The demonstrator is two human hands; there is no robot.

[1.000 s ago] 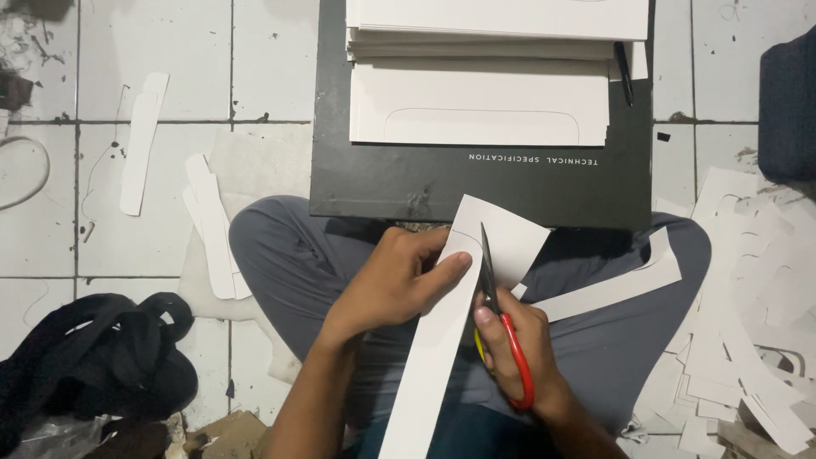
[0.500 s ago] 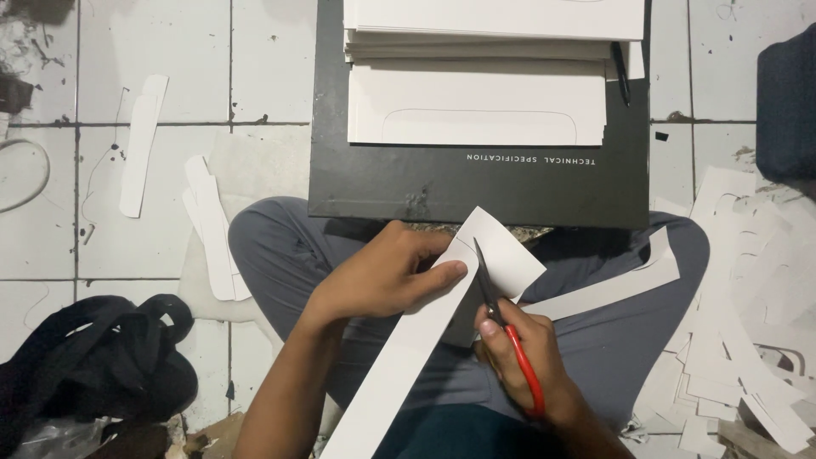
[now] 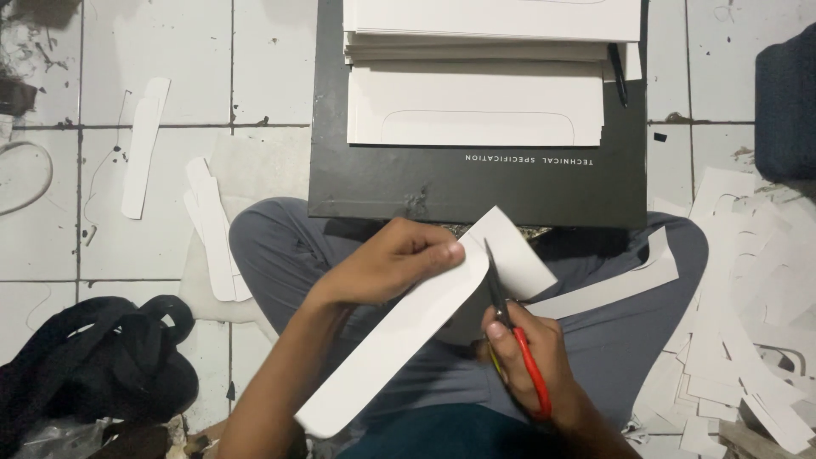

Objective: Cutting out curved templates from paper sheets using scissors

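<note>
Hand on your left (image 3: pixel 387 263) pinches the paper strip (image 3: pixel 399 340); your right hand (image 3: pixel 523 357) grips scissors (image 3: pixel 510 327) — blades just beside those fingertips, so a slip could nick them.

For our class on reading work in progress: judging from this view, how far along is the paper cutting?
Done: many trimmed scraps lie on the floor by the person's right side, and a few strips by the left. In hand: the left hand holds a white card piece while the right hand works red-handled scissors along its rounded end. Left: a stack of uncut sheets waits on the black folder.
</note>
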